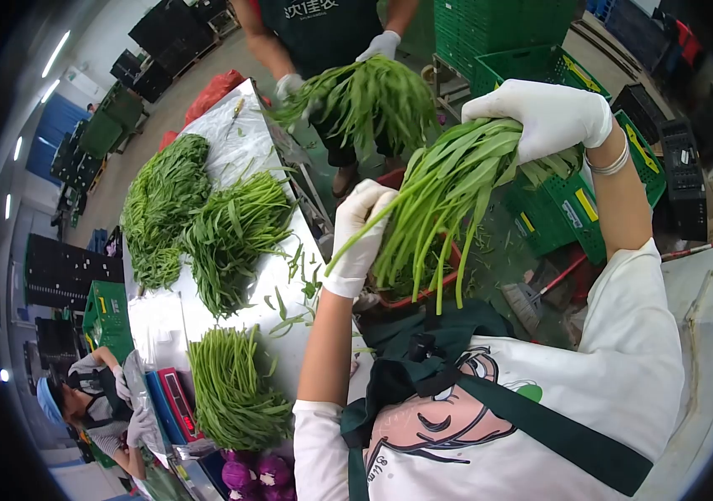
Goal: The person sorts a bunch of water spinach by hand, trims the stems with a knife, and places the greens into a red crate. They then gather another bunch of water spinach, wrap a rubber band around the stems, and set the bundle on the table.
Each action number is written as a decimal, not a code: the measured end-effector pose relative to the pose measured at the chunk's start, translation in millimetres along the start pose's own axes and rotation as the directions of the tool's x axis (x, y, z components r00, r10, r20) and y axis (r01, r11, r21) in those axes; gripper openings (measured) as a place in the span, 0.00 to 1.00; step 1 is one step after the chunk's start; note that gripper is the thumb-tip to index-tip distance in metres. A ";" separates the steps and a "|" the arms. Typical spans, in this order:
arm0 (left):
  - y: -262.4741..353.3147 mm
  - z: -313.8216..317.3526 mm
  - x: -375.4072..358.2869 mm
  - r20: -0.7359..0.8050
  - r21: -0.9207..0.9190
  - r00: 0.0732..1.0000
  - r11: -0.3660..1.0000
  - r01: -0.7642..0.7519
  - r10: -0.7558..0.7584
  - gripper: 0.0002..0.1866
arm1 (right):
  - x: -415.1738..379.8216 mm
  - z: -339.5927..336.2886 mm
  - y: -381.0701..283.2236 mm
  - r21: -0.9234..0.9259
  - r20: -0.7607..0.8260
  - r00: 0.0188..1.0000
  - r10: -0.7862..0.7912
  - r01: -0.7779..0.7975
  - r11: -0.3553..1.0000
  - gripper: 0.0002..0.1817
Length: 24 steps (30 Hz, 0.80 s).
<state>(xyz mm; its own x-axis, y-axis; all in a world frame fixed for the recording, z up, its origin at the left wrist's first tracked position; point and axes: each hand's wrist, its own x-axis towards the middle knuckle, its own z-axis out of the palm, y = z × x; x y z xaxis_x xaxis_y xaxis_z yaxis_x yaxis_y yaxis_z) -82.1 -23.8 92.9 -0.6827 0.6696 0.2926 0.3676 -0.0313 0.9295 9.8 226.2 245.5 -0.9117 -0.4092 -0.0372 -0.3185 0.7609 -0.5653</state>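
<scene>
My right hand, in a white glove, grips a bunch of water spinach in the air, stems hanging down toward the left. My left hand, also gloved, is closed at the left edge of this bunch, with a long stem crossing it; its fingertips are partly hidden. Below the bunch is a red basket with loose greens inside. To the left, a neat stack of water spinach lies on the metal table, and two leafy piles lie farther along it.
Across from me a co-worker in gloves holds another bunch of greens. Green crates stand at right, near a broom. Purple onions and a red scale are at lower left, near another person.
</scene>
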 end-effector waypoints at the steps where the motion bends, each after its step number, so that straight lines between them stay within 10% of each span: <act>1: 5.1 2.2 -4.1 0.001 0.031 0.999 0.999 0.040 -0.040 0.08 | -1.6 -3.1 -5.7 -0.010 0.020 0.999 0.030 -0.030 1.000 0.17; 6: -6.6 6.1 -13.8 -0.105 0.039 0.993 0.998 0.052 -0.047 0.05 | -7.0 -4.8 -4.5 -0.020 -0.023 1.000 -0.019 0.018 1.000 0.16; 7: -7.0 5.2 -6.3 -0.110 0.199 0.974 0.965 -0.174 0.198 0.07 | -5.5 -3.1 -5.1 -0.009 -0.012 1.000 -0.006 0.005 1.000 0.16; 11: 4.3 13.6 -0.1 -0.009 -0.206 1.000 0.979 -0.011 0.009 0.13 | -2.4 2.6 -3.2 -0.006 0.016 1.000 0.012 -0.012 1.000 0.16; 17: 13.3 23.2 -0.1 -0.157 0.279 0.964 0.946 -0.165 0.215 0.05 | -0.2 4.3 -6.4 -0.044 0.002 1.000 -0.014 0.014 0.999 0.15; 24: -2.3 19.9 -8.1 -0.295 0.152 0.950 0.986 -0.061 0.104 0.06 | 2.4 6.4 -10.4 -0.102 0.025 1.000 -0.002 0.004 0.995 0.16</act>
<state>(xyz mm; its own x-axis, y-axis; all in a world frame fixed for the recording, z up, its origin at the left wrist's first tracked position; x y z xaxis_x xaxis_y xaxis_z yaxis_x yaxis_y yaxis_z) -64.8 -14.4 83.9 -0.7967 0.4134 0.4409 0.5003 0.0416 0.8648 12.6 214.1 246.1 -0.9043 -0.4230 -0.0572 -0.3471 0.8068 -0.4781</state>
